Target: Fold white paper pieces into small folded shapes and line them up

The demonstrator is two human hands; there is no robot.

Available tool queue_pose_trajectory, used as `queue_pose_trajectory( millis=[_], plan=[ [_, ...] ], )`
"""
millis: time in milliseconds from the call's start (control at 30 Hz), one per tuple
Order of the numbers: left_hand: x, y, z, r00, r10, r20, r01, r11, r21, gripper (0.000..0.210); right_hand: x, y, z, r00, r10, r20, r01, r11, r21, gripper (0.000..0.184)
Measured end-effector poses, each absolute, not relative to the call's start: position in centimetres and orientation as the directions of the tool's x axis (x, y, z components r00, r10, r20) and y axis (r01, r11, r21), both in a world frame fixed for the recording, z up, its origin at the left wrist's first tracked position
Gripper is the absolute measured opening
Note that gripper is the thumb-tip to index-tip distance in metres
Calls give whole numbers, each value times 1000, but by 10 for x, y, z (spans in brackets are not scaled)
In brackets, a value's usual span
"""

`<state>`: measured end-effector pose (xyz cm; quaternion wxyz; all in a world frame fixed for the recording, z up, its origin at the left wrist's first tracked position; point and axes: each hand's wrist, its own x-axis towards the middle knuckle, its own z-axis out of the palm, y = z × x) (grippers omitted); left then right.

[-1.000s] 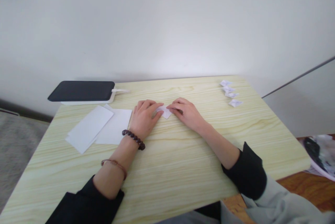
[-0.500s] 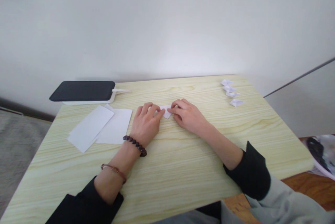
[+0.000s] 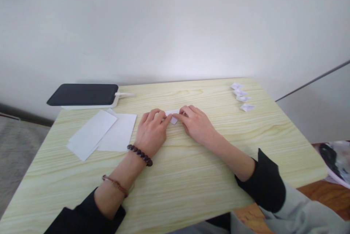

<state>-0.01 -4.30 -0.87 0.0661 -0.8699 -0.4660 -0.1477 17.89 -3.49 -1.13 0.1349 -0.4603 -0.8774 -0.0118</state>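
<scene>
A small piece of folded white paper [image 3: 174,120] lies on the table between my two hands, a pointed part of it facing me. My left hand [image 3: 153,126] grips its left side, thumb near the middle. On the other side my right hand [image 3: 195,121] pinches it, the thumb almost meeting the left one. The fingers hide both ends of the paper. Loose white paper sheets [image 3: 93,133] lie overlapping to the left of my left hand. Several small folded paper boats [image 3: 247,107] stand in a column at the back right.
A black-screened phone [image 3: 83,94] rests on a white block at the back left, a white cable [image 3: 125,94] running from it. The pale wood-grain table [image 3: 175,183] meets a white wall [image 3: 175,26]. Beyond its right edge is a bin with a plastic bag [image 3: 339,161].
My thumbs have come closer together over the folded paper, leaving less of its middle showing. The right hand has shifted slightly. The view has moved a little.
</scene>
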Motion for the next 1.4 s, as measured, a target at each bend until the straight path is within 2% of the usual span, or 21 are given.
queue_pose_trajectory(
  millis=[167, 333, 600, 867, 1100, 1233, 1400],
  plan=[
    [1, -45, -10, 546, 777, 314, 823, -568, -26, 35, 174, -38, -9, -522, 824, 220, 835, 547, -66, 29],
    [3, -47, -10, 524, 797, 300, 842, -538, -42, 32, 174, -39, -11, -507, 829, 237, 840, 537, -82, 28],
    [4, -49, -8, 475, 823, 313, 865, -501, 5, 32, 191, -37, -13, -474, 851, 229, 856, 506, -108, 30],
    [0, -48, -11, 422, 848, 320, 884, -463, 60, 36, 193, -36, -14, -439, 865, 244, 852, 487, -192, 31],
    [-4, -39, -15, 395, 856, 333, 867, -467, 171, 32, 190, -30, -15, -375, 853, 362, 816, 489, -308, 24],
    [-6, -33, -19, 343, 859, 380, 844, -460, 276, 24, 186, -28, -19, -395, 851, 347, 795, 506, -335, 25],
    [-7, -28, -22, 281, 881, 381, 831, -422, 363, 20, 182, -23, -24, -303, 903, 304, 802, 414, -432, 23]
  ],
)
